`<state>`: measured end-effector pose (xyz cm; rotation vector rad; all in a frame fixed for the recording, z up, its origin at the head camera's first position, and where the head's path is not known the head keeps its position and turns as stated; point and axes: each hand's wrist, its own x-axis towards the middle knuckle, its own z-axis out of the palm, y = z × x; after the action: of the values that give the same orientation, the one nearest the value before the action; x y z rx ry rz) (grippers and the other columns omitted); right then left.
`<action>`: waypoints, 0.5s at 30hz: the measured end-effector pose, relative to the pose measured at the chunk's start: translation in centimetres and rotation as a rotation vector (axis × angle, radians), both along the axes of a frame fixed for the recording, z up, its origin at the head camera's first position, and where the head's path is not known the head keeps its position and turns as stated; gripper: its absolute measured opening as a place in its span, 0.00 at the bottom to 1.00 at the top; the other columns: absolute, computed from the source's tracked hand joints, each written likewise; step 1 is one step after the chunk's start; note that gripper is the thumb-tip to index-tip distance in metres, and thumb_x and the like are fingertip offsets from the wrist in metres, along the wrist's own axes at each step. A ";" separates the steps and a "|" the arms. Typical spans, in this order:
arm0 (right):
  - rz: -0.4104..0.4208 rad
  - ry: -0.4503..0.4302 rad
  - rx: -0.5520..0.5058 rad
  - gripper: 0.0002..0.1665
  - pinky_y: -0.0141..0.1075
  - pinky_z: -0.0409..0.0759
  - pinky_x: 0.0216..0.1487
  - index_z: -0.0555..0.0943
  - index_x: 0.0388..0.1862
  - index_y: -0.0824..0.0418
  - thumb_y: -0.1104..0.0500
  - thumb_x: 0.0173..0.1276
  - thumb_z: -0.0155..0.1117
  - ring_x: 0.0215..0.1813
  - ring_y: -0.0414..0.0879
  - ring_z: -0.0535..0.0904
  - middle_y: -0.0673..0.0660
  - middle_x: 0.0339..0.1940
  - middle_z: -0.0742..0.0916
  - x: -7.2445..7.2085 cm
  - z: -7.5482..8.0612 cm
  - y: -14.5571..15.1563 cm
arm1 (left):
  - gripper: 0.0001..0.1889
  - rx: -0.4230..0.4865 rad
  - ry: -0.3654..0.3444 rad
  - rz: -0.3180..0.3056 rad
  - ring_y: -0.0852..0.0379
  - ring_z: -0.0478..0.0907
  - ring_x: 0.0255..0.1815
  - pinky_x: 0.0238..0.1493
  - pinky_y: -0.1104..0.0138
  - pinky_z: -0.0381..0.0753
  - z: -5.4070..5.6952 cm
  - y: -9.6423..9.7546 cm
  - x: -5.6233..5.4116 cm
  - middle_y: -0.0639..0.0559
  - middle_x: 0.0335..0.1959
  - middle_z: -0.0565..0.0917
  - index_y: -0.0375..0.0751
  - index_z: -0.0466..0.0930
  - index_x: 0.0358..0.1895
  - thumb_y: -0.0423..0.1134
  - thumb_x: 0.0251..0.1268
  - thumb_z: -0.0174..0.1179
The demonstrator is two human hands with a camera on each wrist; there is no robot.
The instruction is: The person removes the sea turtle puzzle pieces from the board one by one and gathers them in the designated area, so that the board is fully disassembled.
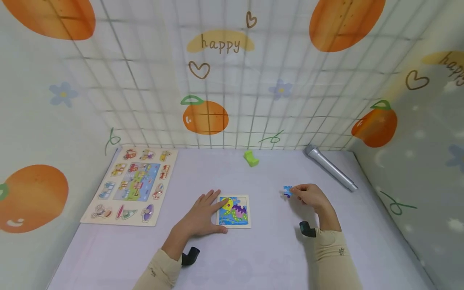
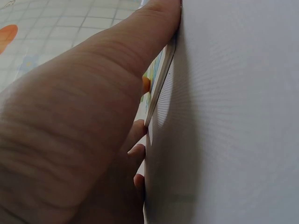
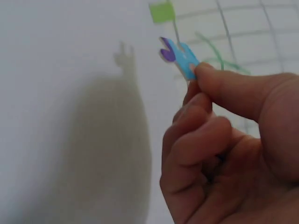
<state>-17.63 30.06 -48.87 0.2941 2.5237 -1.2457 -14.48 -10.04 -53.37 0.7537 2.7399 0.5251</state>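
Observation:
A small square jigsaw puzzle (image 1: pixel 239 226) in a pale frame lies on the table, showing a yellow, green and purple cartoon animal on blue. Pale backing shows in its upper right corner. My left hand (image 1: pixel 200 216) rests spread around the puzzle's left side, thumb along the near edge and index finger over the picture. To the right, my right hand (image 1: pixel 312 196) pinches a blue puzzle piece (image 3: pixel 186 59) with a purple part between thumb and fingertips. The piece is held above the table, its shadow on the surface. In the left wrist view, the thumb partly hides the puzzle frame.
At the left lies a large wooden picture puzzle board (image 1: pixel 90 215) with vehicle pieces. A light green block (image 1: pixel 251 158) sits near the back. A silver microphone (image 1: pixel 331 168) lies at the back right. Printed curtains (image 1: pixel 232 86) surround the table's back and sides.

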 end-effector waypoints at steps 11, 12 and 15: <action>0.018 -0.094 0.118 0.23 0.39 0.70 0.39 0.85 0.48 0.64 0.45 0.74 0.62 0.35 0.44 0.71 0.47 0.26 0.75 -0.8 0.1 4.1 | 0.53 0.008 0.016 -0.008 0.46 0.42 0.87 0.85 0.46 0.45 0.1 0.1 0.0 0.50 0.86 0.49 0.60 0.59 0.81 0.74 0.52 0.66; 0.014 -0.103 0.127 0.23 0.40 0.70 0.40 0.85 0.48 0.64 0.45 0.74 0.61 0.35 0.44 0.71 0.47 0.26 0.75 -0.8 0.0 4.2 | 0.53 0.010 0.014 -0.006 0.46 0.42 0.87 0.85 0.46 0.45 0.2 0.1 0.1 0.49 0.86 0.50 0.60 0.59 0.81 0.74 0.52 0.67; 0.000 -0.116 0.149 0.22 0.40 0.69 0.40 0.84 0.47 0.63 0.45 0.74 0.61 0.35 0.45 0.71 0.48 0.25 0.75 -0.9 -0.3 4.3 | 0.53 0.010 0.009 -0.005 0.45 0.42 0.87 0.85 0.45 0.45 0.2 0.0 0.1 0.49 0.86 0.50 0.59 0.59 0.81 0.73 0.52 0.67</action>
<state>-18.57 34.35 -49.15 0.3881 2.5198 -1.0118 -14.35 -10.05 -53.14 0.7669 2.7452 0.5365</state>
